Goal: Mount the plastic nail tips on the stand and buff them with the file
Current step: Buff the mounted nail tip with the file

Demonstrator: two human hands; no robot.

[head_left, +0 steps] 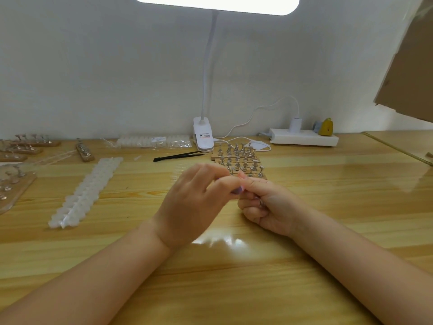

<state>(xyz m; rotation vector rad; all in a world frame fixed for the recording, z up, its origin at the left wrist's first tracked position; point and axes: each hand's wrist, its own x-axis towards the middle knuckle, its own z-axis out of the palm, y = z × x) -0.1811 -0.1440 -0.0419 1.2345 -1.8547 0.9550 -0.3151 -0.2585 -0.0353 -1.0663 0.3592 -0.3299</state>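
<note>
The left hand (194, 200) and the right hand (264, 205) are brought together above the middle of the wooden table (234, 289), fingertips meeting. The fingers of the left hand are curled and pinched at the meeting point, where something small and purplish (238, 190) is seen; whether it is a nail tip or a painted fingernail cannot be told. The right hand is closed into a loose fist around a thin metal piece (260, 201), possibly a stand peg, though the view is too blurred to be sure.

Just behind the hands, partly hidden by the fingers, wooden stand strips with rows of metal pegs (239, 158) are laid side by side. Black tweezers (178, 156) are placed to their left. A long strip of white plastic nail tips (86, 191) is laid diagonally on the left part of the table, well apart from the hands, and a bagged pack of tips (154, 140) is set against the wall. Further stands (30, 144) are gathered at the far left edge. A clip lamp (203, 134) is stood behind the pegs, its cable run to a white power strip (304, 137) on the right. A cardboard sheet (407, 66) is seen at the upper right.
</note>
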